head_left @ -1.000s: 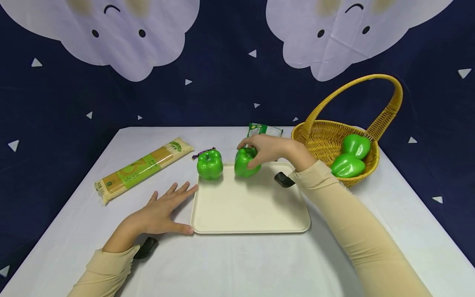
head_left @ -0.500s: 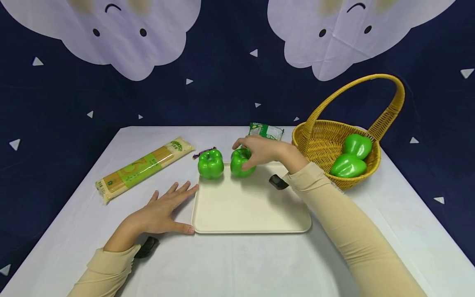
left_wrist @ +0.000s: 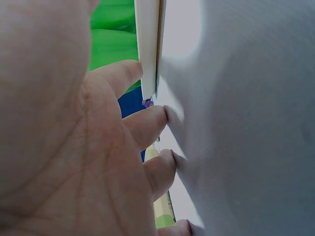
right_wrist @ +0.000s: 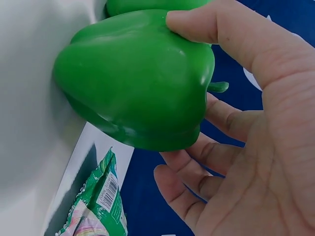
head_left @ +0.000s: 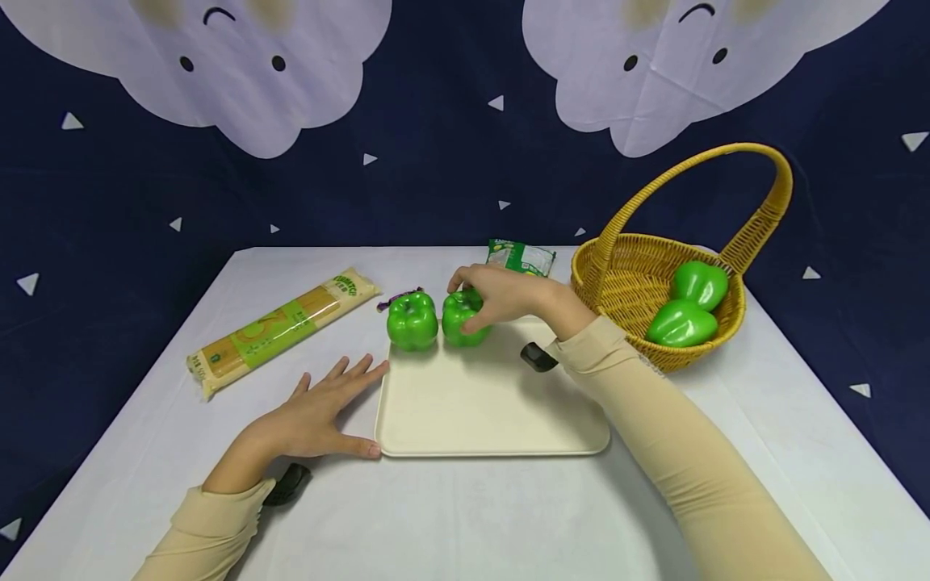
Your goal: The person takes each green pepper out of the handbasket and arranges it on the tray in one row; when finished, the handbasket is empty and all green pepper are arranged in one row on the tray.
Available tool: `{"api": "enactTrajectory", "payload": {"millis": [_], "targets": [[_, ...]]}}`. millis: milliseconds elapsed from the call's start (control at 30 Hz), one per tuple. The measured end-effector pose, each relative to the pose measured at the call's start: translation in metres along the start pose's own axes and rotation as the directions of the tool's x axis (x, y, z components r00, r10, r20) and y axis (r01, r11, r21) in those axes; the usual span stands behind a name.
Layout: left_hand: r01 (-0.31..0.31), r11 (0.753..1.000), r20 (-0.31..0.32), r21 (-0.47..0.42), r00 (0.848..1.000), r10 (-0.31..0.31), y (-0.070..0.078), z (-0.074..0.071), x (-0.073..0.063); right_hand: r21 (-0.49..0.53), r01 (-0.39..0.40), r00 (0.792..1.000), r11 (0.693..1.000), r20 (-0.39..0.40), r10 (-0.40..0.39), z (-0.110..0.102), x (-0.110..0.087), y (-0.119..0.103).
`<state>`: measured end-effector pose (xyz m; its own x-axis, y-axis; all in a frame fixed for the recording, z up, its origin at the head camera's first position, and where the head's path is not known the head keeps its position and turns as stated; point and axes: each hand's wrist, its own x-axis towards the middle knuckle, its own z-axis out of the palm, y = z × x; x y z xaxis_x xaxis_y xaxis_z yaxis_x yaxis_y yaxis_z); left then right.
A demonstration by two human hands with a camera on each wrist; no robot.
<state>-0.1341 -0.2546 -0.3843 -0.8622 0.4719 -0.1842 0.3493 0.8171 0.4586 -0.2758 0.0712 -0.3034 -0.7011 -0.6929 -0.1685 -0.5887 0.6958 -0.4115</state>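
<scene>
My right hand point(head_left: 501, 292) holds a green bell pepper point(head_left: 459, 321) at the far edge of the cream tray point(head_left: 494, 411). In the right wrist view the thumb lies on one side of that bell pepper point(right_wrist: 138, 78) and the fingers curl behind it, near its stem. Just to its left, at the tray's far left corner, stands a second green bell pepper point(head_left: 412, 323). My left hand point(head_left: 312, 415) rests spread on the table, thumb and index fingertip at the tray's left edge. In the left wrist view its fingertips meet the cloth and the tray's side point(left_wrist: 149, 44).
A yellow wicker basket point(head_left: 625, 282) with a tall handle stands at the right, holding two green bell peppers point(head_left: 683, 323). A pack of noodles point(head_left: 283, 331) lies at the left. Behind the tray are a green packet point(head_left: 521, 258) and a small purple wrapper point(head_left: 388, 303).
My right hand has slid left with the bell pepper, bringing it close beside the other one on the tray. The left hand has stayed in place.
</scene>
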Motion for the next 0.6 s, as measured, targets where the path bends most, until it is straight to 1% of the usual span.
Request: {"api": "enactTrajectory", "payload": {"millis": [300,600], "targets": [[-0.006,1.0,-0.002,-0.001,1.0,0.006,0.0006,-0.0006,-0.0005,0.022,0.008,0.999,1.0,0.031,-0.009,0.0005,-0.0002,0.0001],[-0.004,1.0,-0.006,0.0,1.0,0.004,0.0018,-0.0014,-0.0013,0.045,0.017,1.0,0.999,0.024,-0.018,-0.0035,-0.0058,-0.0003]]}}
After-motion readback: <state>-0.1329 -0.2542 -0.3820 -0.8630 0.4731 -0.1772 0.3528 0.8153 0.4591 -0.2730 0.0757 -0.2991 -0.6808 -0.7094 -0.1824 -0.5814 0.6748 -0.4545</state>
